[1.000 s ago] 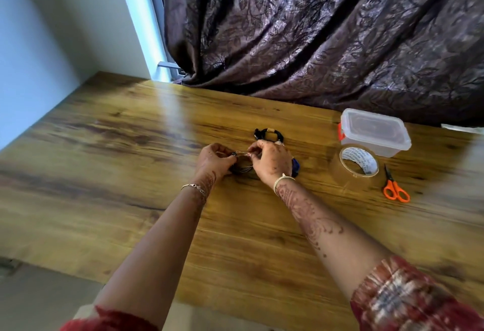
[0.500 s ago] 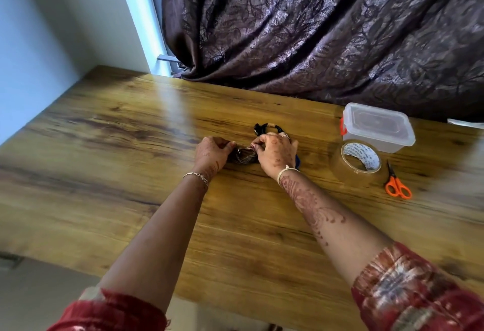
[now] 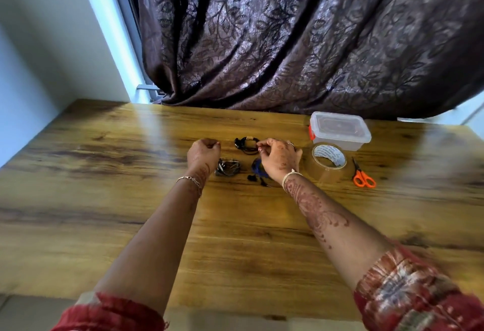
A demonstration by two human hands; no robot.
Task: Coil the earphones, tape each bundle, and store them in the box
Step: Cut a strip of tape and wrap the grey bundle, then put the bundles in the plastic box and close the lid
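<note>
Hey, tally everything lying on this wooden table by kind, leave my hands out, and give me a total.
Coiled earphone bundles: 3 (black taped bundle, grey bundle, blue bundle, partly hidden)
Clear plastic lidded box: 1
Roll of clear tape: 1
Orange-handled scissors: 1
Total: 6

Curled left hand (image 3: 204,151), right hand (image 3: 279,158), coiled earphones (image 3: 228,168) between them, lidded box (image 3: 340,131), tape roll (image 3: 328,158), scissors (image 3: 362,177)

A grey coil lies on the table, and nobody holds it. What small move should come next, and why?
Probably the right hand should reach for the tape roll just beside it. The grey coil lies free with no tape band that I can see, while the black bundle already shows one.
</note>
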